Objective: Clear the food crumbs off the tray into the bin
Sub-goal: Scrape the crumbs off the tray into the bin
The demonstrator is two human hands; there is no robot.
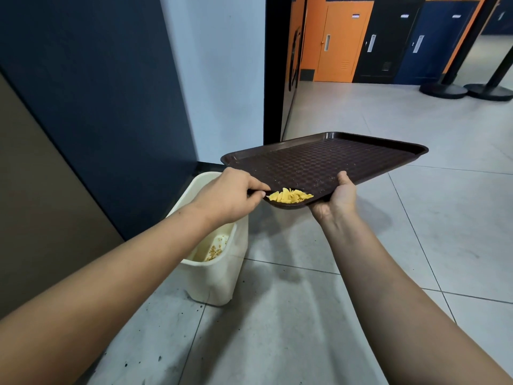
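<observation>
tray [319,159] tilted, near corner lowest, crumbs [290,195] there

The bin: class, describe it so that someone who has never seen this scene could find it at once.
Start at the dark blue wall panel on the left and drop to the tiled floor at its foot. There stands the bin, below the left hand: the only cream plastic tub, open-topped, with yellow crumbs inside.

Lighting: bright, even, overhead indoor. Shadows: soft, diffuse, cast by both forearms and the tray [327,159] onto the tiled floor [416,218]. Glare: faint sheen on floor. Focus: sharp throughout. Distortion: wide-angle bowing of wall edges and far doors [341,40].
</observation>
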